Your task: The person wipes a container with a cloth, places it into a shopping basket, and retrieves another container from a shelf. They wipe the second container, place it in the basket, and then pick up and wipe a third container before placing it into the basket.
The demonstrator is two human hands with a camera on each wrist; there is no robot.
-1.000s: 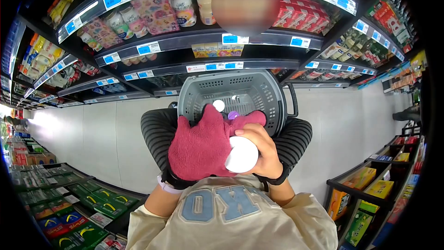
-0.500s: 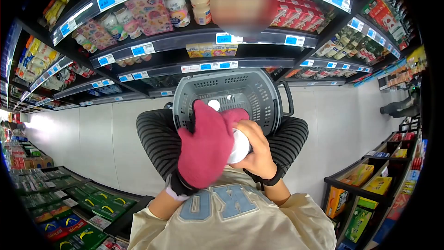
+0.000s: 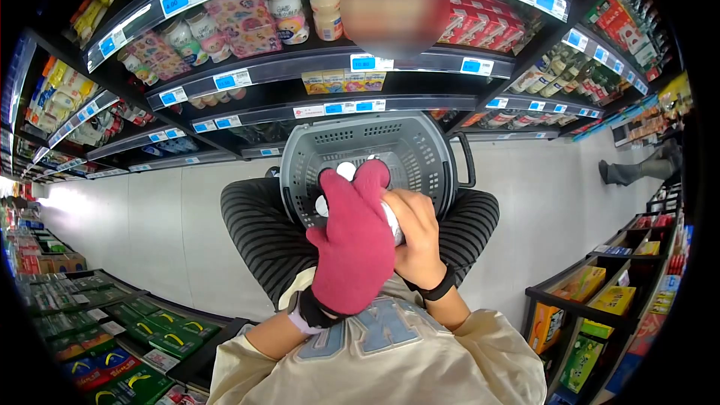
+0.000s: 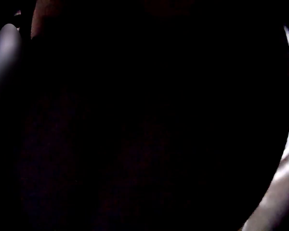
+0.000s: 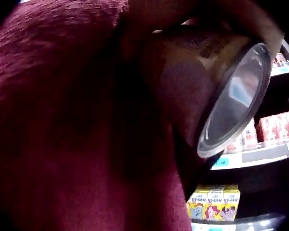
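Observation:
My left hand wears a maroon fleece mitt (image 3: 352, 255) that hides the fingers; its lobes point forward over the shopping basket. Just right of the mitt, my bare right hand (image 3: 420, 236) curls round a can (image 3: 391, 221), whose white side shows between the two hands. In the right wrist view the can (image 5: 192, 86) is tilted, its shiny round end facing right and the mitt's fleece lying along its left side. The grey basket (image 3: 439, 180) sits between my knees, with several white round tops (image 3: 346, 170) inside. The left wrist view is nearly all dark.
Shop shelves with jars (image 3: 286, 11), red boxes (image 3: 487, 22) and price tags rise right behind the basket. A low rack (image 3: 577, 322) stands at right, green packs (image 3: 150, 319) at left. Another person's legs (image 3: 637, 171) are on the floor at far right.
The mitt has swung right, its lobes turning forward and covering more of the can. The can's white end has turned away from view. The other person's legs have come farther into the aisle.

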